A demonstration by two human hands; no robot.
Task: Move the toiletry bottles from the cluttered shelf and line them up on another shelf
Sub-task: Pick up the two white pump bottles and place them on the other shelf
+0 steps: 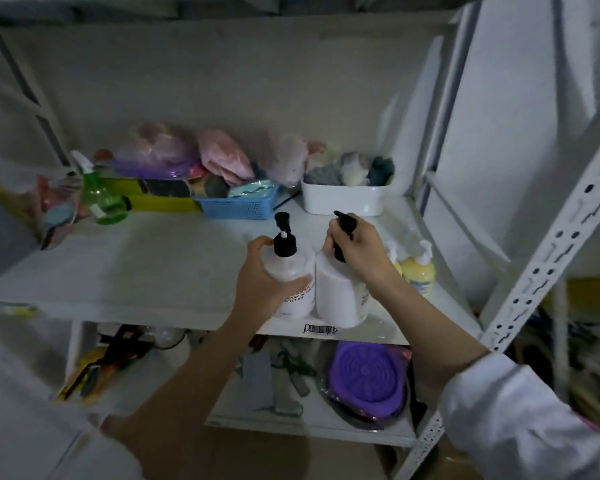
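Two white lotion bottles with black pump heads stand side by side near the front edge of the white shelf (153,271). My left hand (260,282) wraps around the body of the left lotion bottle (297,268). My right hand (359,251) grips the black pump of the right lotion bottle (340,292). To their right stand two small yellow pump bottles (418,271), partly hidden behind my right wrist. A green spray bottle (101,199) stands at the shelf's back left.
Along the back of the shelf sit a blue basket (239,204), a white bin (343,200) of sponges and pink and purple bags. The lower shelf holds a purple round lid (368,375) and tools. A white perforated upright (548,244) rises on the right.
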